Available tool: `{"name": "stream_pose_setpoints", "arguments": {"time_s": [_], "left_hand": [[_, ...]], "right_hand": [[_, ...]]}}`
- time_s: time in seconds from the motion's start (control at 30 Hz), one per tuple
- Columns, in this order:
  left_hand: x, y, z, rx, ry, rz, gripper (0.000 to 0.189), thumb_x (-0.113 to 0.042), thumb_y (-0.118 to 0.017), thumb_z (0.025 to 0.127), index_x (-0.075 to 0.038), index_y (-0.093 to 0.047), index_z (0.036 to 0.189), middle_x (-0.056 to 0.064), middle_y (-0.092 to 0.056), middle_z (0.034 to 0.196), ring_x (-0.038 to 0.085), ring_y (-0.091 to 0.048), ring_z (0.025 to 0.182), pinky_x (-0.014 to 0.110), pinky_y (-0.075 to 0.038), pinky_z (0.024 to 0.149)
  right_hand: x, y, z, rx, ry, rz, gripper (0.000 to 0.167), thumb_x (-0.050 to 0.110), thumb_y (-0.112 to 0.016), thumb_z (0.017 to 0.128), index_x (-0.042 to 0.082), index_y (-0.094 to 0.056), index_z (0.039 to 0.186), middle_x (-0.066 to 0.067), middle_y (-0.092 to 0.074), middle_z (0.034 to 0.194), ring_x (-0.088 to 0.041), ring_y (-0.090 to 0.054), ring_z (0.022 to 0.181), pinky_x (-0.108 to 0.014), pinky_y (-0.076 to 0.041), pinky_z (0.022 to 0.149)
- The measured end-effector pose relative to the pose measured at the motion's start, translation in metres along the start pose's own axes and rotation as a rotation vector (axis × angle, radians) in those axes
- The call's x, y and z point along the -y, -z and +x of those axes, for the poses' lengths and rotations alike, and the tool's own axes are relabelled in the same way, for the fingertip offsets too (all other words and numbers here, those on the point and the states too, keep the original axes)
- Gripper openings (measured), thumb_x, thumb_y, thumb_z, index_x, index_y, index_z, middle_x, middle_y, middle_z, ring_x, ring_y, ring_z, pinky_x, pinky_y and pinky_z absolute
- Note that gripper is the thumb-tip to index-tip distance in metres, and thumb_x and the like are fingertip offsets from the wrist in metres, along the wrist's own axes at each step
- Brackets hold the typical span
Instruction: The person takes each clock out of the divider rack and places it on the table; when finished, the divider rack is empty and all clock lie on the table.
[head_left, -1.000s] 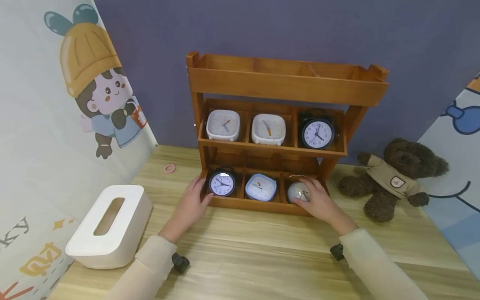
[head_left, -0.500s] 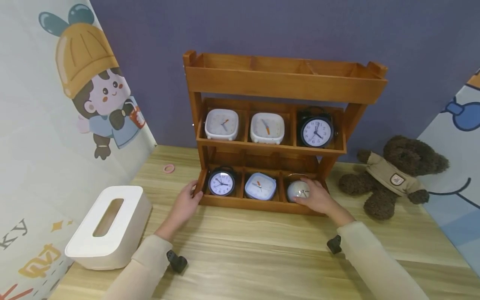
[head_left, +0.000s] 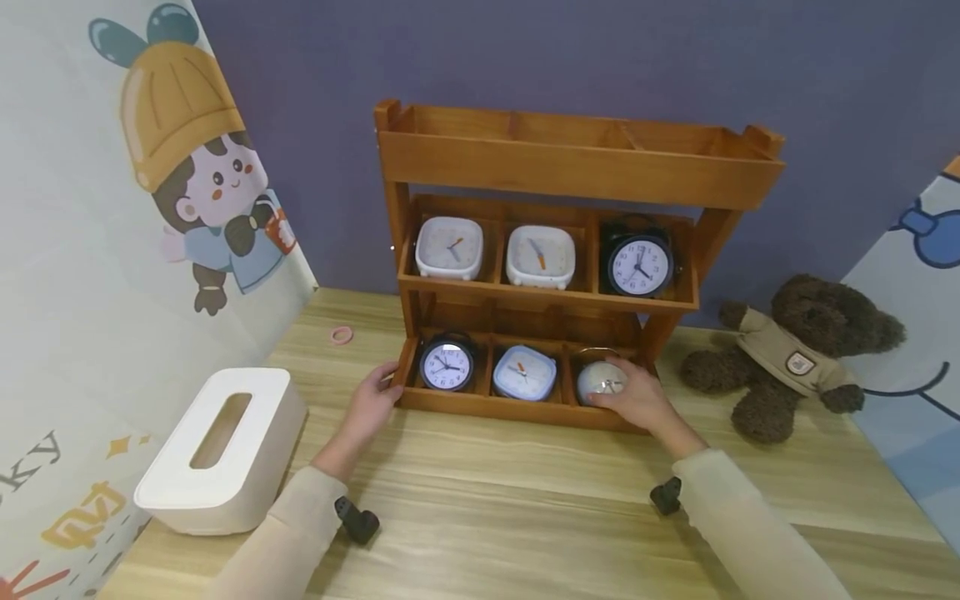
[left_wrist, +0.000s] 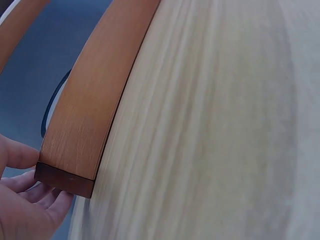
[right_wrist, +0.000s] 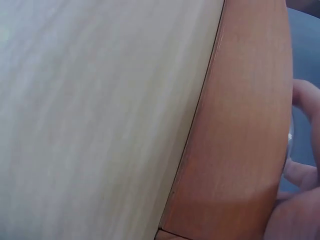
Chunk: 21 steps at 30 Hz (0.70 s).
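A three-tier wooden shelf (head_left: 577, 167) stands against the dark wall. My left hand (head_left: 367, 407) grips the left end of its lowest tray; in the left wrist view the thumb lies at the tray's edge (left_wrist: 92, 107) and the other fingers bend behind the end. In that tray sit a black round alarm clock (head_left: 447, 367), a pale blue clock (head_left: 525, 374) and a silvery round clock (head_left: 594, 383). My right hand (head_left: 639, 400) holds the silvery clock in the right compartment, thumb in front, fingers over its right side. The tray's front board (right_wrist: 240, 120) hides most of it in the right wrist view.
On the middle tier are two white clocks (head_left: 450, 247) and a black alarm clock (head_left: 641, 267). A white tissue box (head_left: 262, 467) stands at the left, a pink ring (head_left: 341, 335) behind it. At the right a brown teddy bear (head_left: 795, 358) leans by the wall.
My left hand has shifted left and slightly down, off the lower black clock's side, to the outside of the tray's end. The right hand stays on the silvery clock.
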<state>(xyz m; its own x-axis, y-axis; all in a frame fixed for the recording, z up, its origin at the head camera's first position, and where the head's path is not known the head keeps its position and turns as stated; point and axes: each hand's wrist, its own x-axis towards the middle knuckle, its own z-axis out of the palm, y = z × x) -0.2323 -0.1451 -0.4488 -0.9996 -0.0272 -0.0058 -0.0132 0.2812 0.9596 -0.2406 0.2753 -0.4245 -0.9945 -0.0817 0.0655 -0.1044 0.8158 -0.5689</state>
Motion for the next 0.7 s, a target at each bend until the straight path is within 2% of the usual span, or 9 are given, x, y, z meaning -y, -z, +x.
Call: {"name": "stream_pose_setpoints", "arguments": {"time_s": [0.2,0.37,0.7], "left_hand": [[0.000,-0.002,0.002,-0.038,0.030,-0.082,0.047,0.005,-0.053,0.092,0.009,-0.045,0.138,0.033,-0.045,0.138,0.043,-0.044,0.127,0.049,-0.041,0.101],[-0.001,-0.002,0.001,-0.067,0.036,-0.110,0.046,0.005,-0.054,0.091,0.009,-0.046,0.136,0.033,-0.047,0.136,0.042,-0.046,0.126,0.048,-0.042,0.101],[-0.002,-0.003,0.000,-0.059,0.037,-0.114,0.045,0.005,-0.055,0.092,0.010,-0.046,0.136,0.033,-0.048,0.135,0.042,-0.047,0.125,0.048,-0.043,0.100]], "right_hand": [[0.002,0.002,-0.001,-0.029,0.001,0.016,0.085,0.037,-0.080,0.078,-0.005,-0.044,0.141,-0.035,-0.046,0.134,-0.051,-0.044,0.119,-0.061,-0.039,0.095],[0.008,0.010,-0.002,-0.070,0.001,0.012,0.081,0.035,-0.080,0.077,-0.003,-0.046,0.140,-0.035,-0.046,0.133,-0.052,-0.043,0.119,-0.063,-0.037,0.094],[0.016,0.042,-0.019,-0.024,-0.055,0.052,0.085,0.045,-0.078,0.079,0.004,-0.042,0.145,-0.032,-0.040,0.140,-0.051,-0.041,0.120,-0.061,-0.039,0.090]]}}
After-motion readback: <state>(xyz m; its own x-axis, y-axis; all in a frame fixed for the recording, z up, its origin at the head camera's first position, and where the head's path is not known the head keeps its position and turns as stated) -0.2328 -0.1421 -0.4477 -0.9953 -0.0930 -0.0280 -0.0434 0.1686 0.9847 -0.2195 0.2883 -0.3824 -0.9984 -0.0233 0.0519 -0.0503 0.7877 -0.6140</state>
